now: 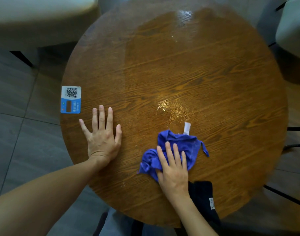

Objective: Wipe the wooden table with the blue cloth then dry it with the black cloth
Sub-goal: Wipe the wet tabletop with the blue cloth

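Two hands flat on round wooden worktop [214,74]. Right hand [173,169], fingers spread, presses crumpled blue cloth [181,143] at near centre-right, not gripping. Left hand [101,135] lies open, palm down, empty, well left of cloth. Black cloth [202,195] at near edge, just beside right wrist.

Large grey rectangular floor tiles [13,103] with thin pale grout lines are spreading under everything. A pale cream upholstered seat [35,19] on a dark slanted leg is standing at the upper left, slightly blurred. Another pale grey-white cushioned chair [292,31] is sitting at the upper right, with thin black metal legs [285,195] showing lower right. Soft light is glaring off surfaces.
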